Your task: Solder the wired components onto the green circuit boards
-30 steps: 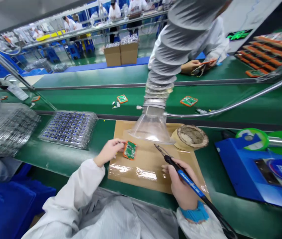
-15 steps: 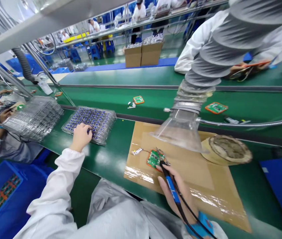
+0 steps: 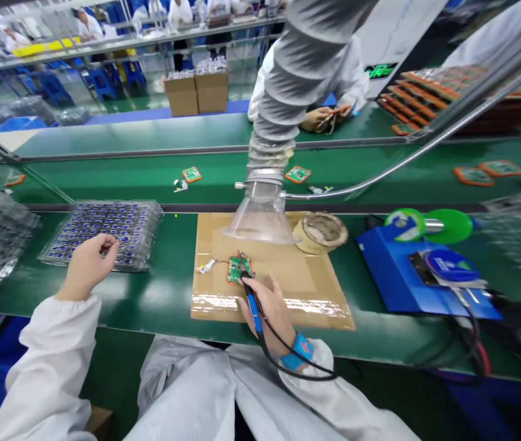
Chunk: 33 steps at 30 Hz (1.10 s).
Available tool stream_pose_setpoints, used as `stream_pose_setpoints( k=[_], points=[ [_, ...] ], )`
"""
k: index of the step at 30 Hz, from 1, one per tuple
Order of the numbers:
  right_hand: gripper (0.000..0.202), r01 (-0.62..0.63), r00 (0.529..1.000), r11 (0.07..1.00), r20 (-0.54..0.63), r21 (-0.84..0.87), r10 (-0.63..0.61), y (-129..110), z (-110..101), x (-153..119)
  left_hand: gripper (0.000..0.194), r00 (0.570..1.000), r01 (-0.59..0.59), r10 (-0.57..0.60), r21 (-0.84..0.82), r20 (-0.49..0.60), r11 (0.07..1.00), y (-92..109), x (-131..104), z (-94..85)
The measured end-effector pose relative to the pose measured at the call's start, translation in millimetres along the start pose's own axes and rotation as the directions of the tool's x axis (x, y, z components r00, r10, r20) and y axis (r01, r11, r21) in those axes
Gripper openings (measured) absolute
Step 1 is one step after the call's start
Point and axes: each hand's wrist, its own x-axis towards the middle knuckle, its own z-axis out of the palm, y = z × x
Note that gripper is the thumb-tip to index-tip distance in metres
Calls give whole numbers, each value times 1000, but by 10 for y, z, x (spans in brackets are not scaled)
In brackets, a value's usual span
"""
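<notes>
My left hand (image 3: 91,262) is over the front right part of a clear plastic tray (image 3: 143,245) of small blue parts. Its thumb and fingers are pinched together near a small blue part (image 3: 124,239). A blue and black soldering iron (image 3: 252,304) is in my right hand (image 3: 272,309), with a blue band round the wrist. The iron's tip lies over a green board with orange edges (image 3: 234,270), flat on the brown cardboard sheet (image 3: 306,272). A small white connector (image 3: 206,266) on a wire lies left of the board.
A fume hood (image 3: 260,214) on a grey hose hangs behind the board, beside a round tan pot (image 3: 320,233). On the right stands a blue solder stand (image 3: 393,269). Boards (image 3: 298,174) lie along the green belt. Across it are a person's hands (image 3: 329,117).
The view has swung to the right, bringing the solder stand and stacked boards into sight. My left hand has lifted slightly from the tray, fingers pinched. My right hand still holds the iron at the board.
</notes>
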Motion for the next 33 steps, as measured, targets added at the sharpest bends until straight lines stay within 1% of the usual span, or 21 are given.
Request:
stream_pose_setpoints(
  k=[1,2,3,4,5,6,8,9,10,11,12,13,14,15,16,17,19,21,23,29,33],
  points=[
    [45,-24,1000,1000,-17,-9,24,-3,3,7,15,996,30,-39,-118,-75,993,144,-67,48],
    [45,-42,999,999,-34,-18,41,-1,7,13,16,988,56,-90,-248,-126,967,307,-134,113],
    [44,-52,998,998,-45,-25,51,6,9,18,17,979,74,-140,-384,-146,920,479,-194,193],
    [44,-57,997,998,-54,-33,56,18,9,23,17,977,81,-171,-515,-130,854,652,-245,282],
    [43,-59,997,997,-61,-43,57,36,5,27,18,980,78,-174,-631,-91,772,820,-285,376],
    [43,-61,996,997,-66,-53,58,60,-4,31,19,987,71,-153,-730,-47,680,978,-314,468],
    [43,-66,995,996,-73,-60,62,116,-38,35,24,994,102,-94,-861,64,498,1259,-353,623],
    [43,-66,995,996,-80,-53,62,142,-64,36,26,988,157,-59,-887,146,435,1384,-368,678],
    [44,-66,994,997,-91,-35,63,160,-92,35,26,968,236,-20,-884,249,404,1500,-383,716],
    [44,-71,992,997,-106,-2,71,167,-123,33,25,932,321,26,-856,361,405,1610,-402,739],
    [43,-92,988,994,-120,52,97,159,-152,31,24,884,391,71,-813,463,431,1713,-423,750],
    [43,-128,981,983,-125,131,145,134,-176,30,23,833,436,112,-769,541,468,1809,-447,755],
    [42,-175,971,958,-119,229,206,93,-194,32,24,792,457,145,-733,593,505,1896,-472,758],
    [41,-224,958,915,-99,335,271,40,-203,39,23,765,459,172,-712,621,531,1973,-496,761],
    [39,-266,942,860,-72,435,328,-21,-203,51,23,752,451,192,-704,631,548,2037,-518,768],
    [38,-295,926,802,-51,519,374,-82,-195,69,22,743,443,206,-699,636,562,2089,-536,780],
    [35,-313,896,706,-50,636,442,-183,-159,120,20,735,433,216,-690,642,580,2154,-560,815],
    [33,-315,861,634,-68,706,504,-238,-118,174,19,729,434,208,-675,652,596,2178,-573,856],
    [32,-320,837,585,-68,745,544,-250,-94,212,18,724,437,202,-665,660,605,2181,-583,892],
    [30,-336,833,558,-37,759,552,-228,-111,246,17,721,413,226,-668,655,619,2171,-586,917],
    [29,-339,825,548,-38,765,564,-229,-107,256,18,742,383,237,-686,628,618,2160,-558,884]
  ],
)
